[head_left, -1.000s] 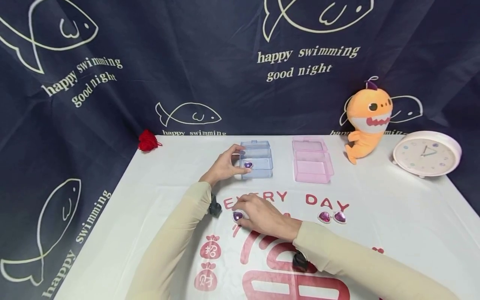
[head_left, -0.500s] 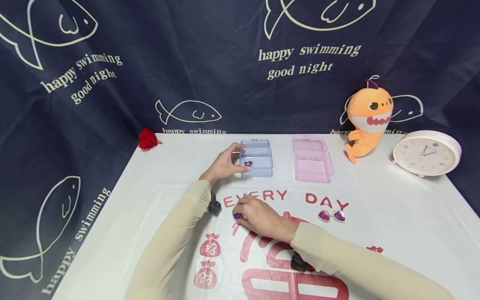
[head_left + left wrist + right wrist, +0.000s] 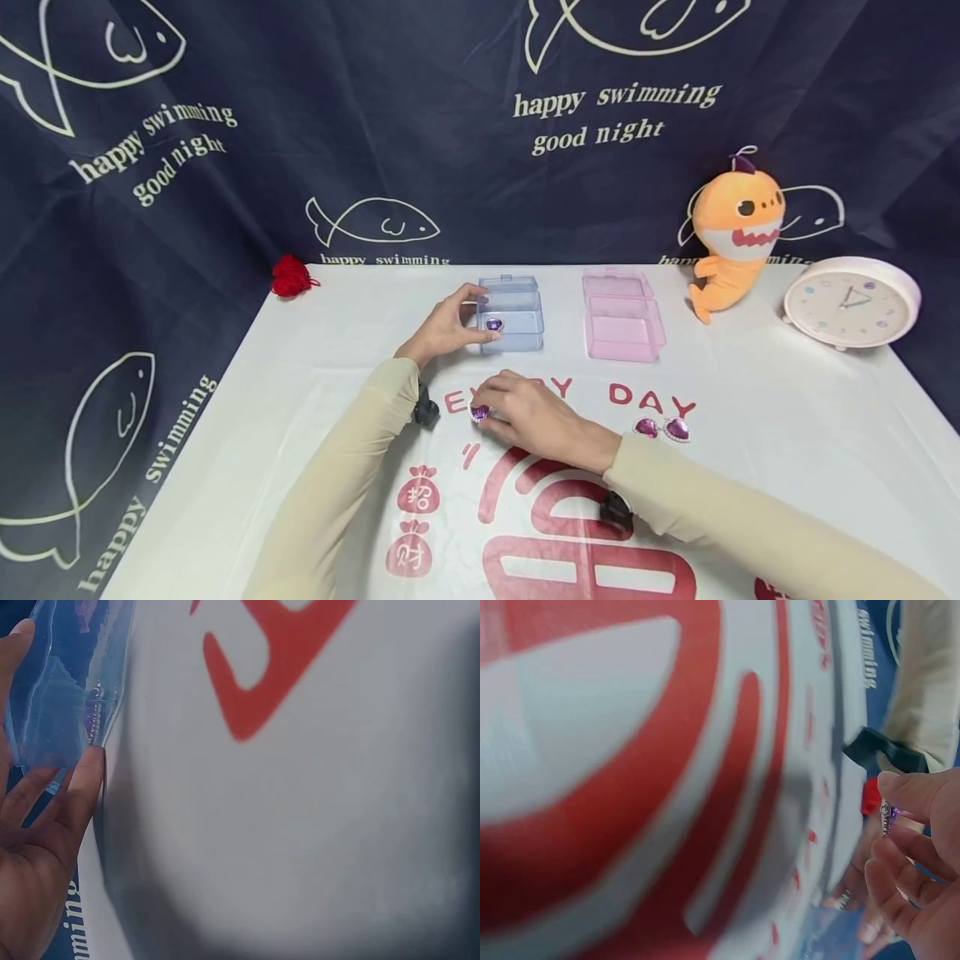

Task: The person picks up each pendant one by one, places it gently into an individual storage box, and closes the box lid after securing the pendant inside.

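Note:
My left hand (image 3: 444,326) grips the left side of an open, clear blue plastic box (image 3: 521,333), thumb in front and fingers behind. Inside that box, near its left wall, lies a purple gem with a beaded silver rim (image 3: 494,325). Between thumb and fingers, my right hand (image 3: 536,417) pinches a second purple gem (image 3: 479,411), held in front of the blue box. In the right wrist view this gem (image 3: 886,817) shows edge-on at the fingertips. The left wrist view has the blue box (image 3: 60,712) in the hand's grasp.
An open pink plastic box (image 3: 624,337) stands right of the blue one. Two pink-purple gems (image 3: 662,429) lie at the right on the printed white tablecloth (image 3: 360,325). Red yarn (image 3: 291,277), an orange plush shark (image 3: 735,242) and a clock (image 3: 851,302) sit farther out.
My right hand has closed on the purple gem and lifted it off the cloth, moving slightly toward the blue box. The left hand keeps its hold on the box.

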Tool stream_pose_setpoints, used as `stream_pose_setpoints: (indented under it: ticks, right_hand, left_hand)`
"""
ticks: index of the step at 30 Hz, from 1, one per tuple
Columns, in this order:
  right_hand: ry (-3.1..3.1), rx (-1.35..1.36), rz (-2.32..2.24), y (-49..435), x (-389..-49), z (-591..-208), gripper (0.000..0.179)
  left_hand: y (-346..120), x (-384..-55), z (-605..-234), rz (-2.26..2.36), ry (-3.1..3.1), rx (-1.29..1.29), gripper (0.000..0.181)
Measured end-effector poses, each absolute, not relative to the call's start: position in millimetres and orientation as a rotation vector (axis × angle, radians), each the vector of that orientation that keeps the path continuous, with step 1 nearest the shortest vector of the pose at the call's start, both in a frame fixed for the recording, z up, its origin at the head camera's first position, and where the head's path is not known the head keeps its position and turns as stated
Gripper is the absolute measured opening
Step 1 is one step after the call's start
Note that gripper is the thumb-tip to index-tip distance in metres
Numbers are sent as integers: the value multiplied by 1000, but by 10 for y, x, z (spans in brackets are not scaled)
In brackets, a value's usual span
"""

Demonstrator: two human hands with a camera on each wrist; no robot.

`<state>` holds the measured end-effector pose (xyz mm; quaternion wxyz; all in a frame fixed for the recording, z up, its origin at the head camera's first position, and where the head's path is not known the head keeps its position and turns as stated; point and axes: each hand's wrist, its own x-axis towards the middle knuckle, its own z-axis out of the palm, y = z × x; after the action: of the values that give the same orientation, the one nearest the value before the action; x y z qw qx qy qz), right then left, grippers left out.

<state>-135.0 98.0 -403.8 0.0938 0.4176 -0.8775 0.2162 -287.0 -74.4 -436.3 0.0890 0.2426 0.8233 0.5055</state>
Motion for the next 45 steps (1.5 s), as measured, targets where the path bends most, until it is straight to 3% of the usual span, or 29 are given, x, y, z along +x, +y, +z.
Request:
stream_pose_setpoints:
  ticks: [9, 20, 33, 45]
  right_hand:
    - [-2576, 1112, 741, 1149, -1617, -3766, 18]
    - [-2621, 927, 776, 1344, -2220, -3560, 22]
    - [-2807, 995, 663, 1305, -2696, -3751, 20]
    - [-2900, 1072, 375, 1304, -2831, -3910, 13]
  left_hand:
    - [-749, -2887, -4337, 1480, 2469, 754, 73]
    - [-755, -2939, -4319, 1462, 2451, 707, 74]
    - [-761, -2898, -4359, 1489, 2461, 695, 70]
    - [-753, -2884, -4358, 1510, 2427, 693, 73]
